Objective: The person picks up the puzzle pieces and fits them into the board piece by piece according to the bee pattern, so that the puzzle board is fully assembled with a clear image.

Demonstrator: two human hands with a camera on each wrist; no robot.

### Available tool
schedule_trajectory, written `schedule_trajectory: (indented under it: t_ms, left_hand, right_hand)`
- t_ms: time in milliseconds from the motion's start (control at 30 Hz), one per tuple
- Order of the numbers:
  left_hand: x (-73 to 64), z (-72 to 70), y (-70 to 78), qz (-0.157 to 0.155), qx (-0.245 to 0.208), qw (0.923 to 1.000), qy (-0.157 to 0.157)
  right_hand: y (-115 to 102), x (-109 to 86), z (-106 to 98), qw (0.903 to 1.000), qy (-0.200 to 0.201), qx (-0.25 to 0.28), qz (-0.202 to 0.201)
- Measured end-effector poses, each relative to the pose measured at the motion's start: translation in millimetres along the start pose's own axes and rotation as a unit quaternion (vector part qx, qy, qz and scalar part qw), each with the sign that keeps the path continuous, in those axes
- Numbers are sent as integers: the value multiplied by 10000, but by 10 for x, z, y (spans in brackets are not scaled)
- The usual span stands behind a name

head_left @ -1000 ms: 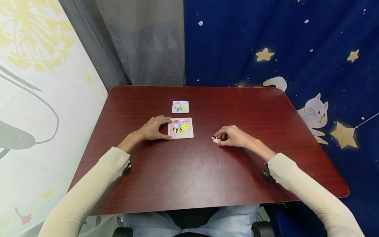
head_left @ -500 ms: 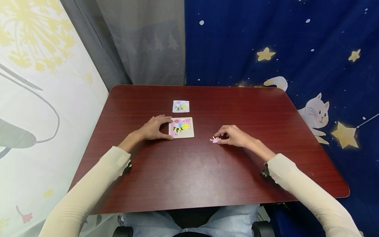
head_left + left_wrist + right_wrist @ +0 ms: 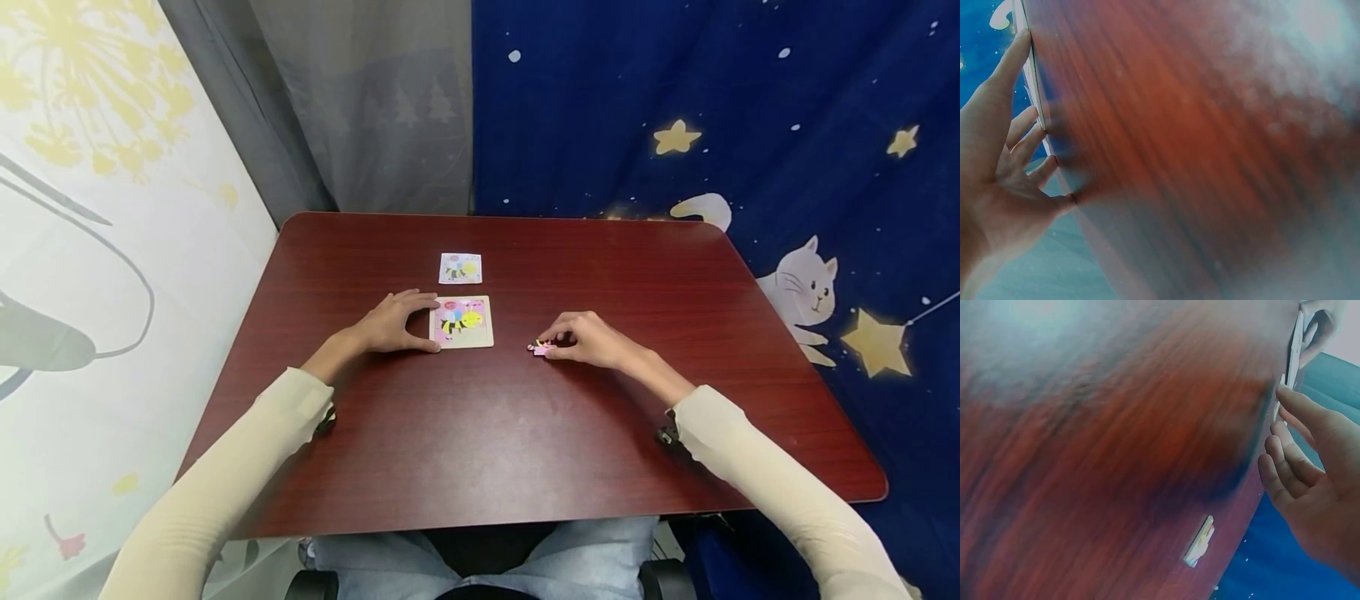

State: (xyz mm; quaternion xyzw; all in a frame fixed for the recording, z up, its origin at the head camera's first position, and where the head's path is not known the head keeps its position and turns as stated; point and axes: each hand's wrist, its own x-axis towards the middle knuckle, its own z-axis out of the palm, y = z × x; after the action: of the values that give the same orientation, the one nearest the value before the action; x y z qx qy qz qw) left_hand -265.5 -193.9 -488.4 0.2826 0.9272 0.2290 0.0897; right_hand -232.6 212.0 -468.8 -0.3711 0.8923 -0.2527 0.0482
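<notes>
A square jigsaw puzzle board (image 3: 471,337) lies on the table, its upper part filled with a bee picture on pink and its lower right bare. My left hand (image 3: 393,323) holds the board by its left side, thumb at the near corner and fingers at the far one. To the right of the board, my right hand (image 3: 588,340) pinches a small pink puzzle piece (image 3: 538,348) with a bit of yellow and black, between thumb and fingertips, low over the table. In the right wrist view another puzzle piece (image 3: 1199,544) lies on the table; the hand hides it in the head view.
A paper card (image 3: 461,268) with the same bee picture lies just beyond the board. The dark red wooden table (image 3: 480,450) has its far edge against a grey curtain (image 3: 375,108) and a blue star-patterned curtain (image 3: 585,108).
My right hand has shifted slightly left and away from me, with the pinched puzzle piece turning in its fingertips. The left hand stays on the board.
</notes>
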Motion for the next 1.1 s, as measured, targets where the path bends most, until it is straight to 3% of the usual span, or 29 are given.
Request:
schedule_trajectory:
  t_ms: [533, 1100]
  left_hand:
    - [-2, 5, -10, -12, 1, 10000, -26]
    - [3, 9, -28, -4, -7, 10000, 1]
  right_hand:
    - [-101, 268, -21, 9997, 184, -79, -172]
    - [-259, 718, 105, 9994, -7, -37, -336]
